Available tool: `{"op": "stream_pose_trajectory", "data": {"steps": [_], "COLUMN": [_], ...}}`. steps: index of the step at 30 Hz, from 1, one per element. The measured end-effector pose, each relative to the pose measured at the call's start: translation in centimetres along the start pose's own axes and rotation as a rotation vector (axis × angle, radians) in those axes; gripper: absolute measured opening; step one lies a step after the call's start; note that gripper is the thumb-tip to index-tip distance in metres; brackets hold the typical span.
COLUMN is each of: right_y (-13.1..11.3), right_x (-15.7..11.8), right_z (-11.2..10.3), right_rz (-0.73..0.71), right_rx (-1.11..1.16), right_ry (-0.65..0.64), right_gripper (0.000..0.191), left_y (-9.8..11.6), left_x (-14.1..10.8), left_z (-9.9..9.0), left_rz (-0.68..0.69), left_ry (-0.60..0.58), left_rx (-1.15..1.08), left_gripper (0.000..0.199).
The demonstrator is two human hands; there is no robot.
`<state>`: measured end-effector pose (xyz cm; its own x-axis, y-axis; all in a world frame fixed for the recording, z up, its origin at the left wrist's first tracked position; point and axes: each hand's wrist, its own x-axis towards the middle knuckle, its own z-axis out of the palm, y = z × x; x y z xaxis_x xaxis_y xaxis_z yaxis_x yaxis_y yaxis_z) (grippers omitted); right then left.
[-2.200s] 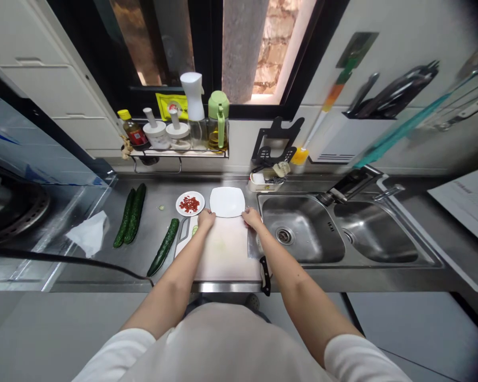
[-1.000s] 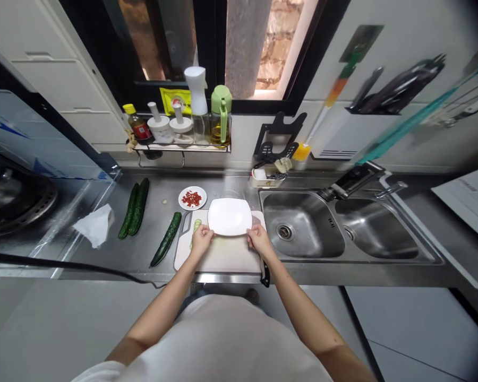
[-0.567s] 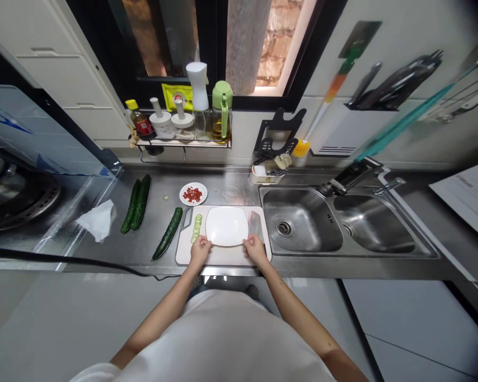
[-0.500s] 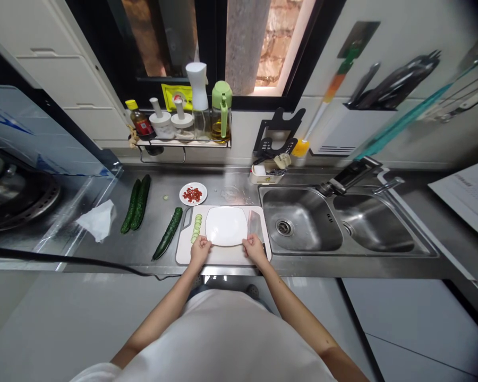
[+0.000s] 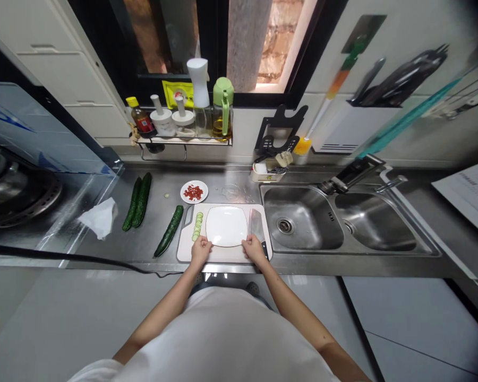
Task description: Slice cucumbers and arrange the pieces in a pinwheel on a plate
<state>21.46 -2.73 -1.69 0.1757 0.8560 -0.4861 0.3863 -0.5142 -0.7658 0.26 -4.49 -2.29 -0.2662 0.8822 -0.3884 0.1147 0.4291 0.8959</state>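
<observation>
A white squarish plate (image 5: 226,225) is over the middle of the cutting board (image 5: 223,257). My left hand (image 5: 201,249) pinches its near left corner, and my right hand (image 5: 254,248) pinches the near right corner. Left of the plate, a row of cucumber slices (image 5: 197,225) lies on the board. A kitchen knife (image 5: 256,224) rests along the board's right side, its handle partly behind my right hand. Beyond the board stands a small white dish of chopped red pieces (image 5: 194,192).
One cucumber (image 5: 169,231) lies left of the board, with two more cucumbers (image 5: 138,201) farther left. Beside them is a crumpled white tissue (image 5: 99,217). A double sink (image 5: 302,228) adjoins the board on the right. Seasoning bottles stand on a wall rack (image 5: 185,140).
Both hands stay at the plate's near corners, and the plate has hardly moved. The whole view has shifted slightly.
</observation>
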Motion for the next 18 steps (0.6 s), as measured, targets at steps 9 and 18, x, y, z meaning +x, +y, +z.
{"op": "stream_pose_trajectory", "data": {"steps": [9, 18], "right_y": [0.1, -0.4], "right_x": [0.0, -0.7], "right_z": [0.0, -1.9], "right_rz": [-0.018, -0.217], "right_rx": [-0.167, -0.479], "right_ry": [0.017, 0.113], "right_gripper": [0.01, 0.024], "left_y": [-0.1, 0.3], "left_x": [-0.2, 0.4], "left_z": [-0.1, -4.2], "left_rz": [-0.052, 0.059], "left_ry": [-0.004, 0.205], "left_rx": [0.026, 0.486], "left_gripper": [0.017, 0.017]}}
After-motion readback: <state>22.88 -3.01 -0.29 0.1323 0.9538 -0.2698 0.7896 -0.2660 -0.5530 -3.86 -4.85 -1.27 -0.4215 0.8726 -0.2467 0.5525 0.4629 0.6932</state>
